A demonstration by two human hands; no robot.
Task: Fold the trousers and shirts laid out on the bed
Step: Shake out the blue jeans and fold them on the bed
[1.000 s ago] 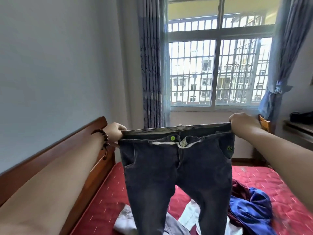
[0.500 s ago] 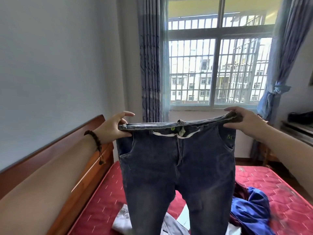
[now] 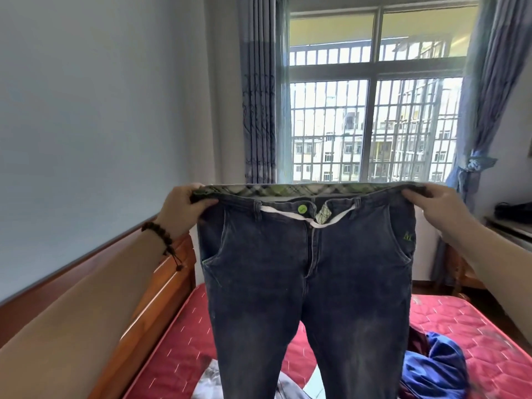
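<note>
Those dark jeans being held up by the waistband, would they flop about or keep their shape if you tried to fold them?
Probably floppy: the jeans hang straight down from the left hand and right hand, legs drooping toward the bed. The waistband stays fairly taut between the hands, so the denim looks thick, likely heavy for cloth. It seems unlikely to slip.

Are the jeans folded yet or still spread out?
Spread: both the left hand and right hand hold the jeans by the waistband, legs hanging.

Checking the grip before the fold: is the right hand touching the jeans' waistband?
Touching. The head view shows the right hand pinching the waistband corner of the jeans, thumb in front, fingers over the top edge.
</note>
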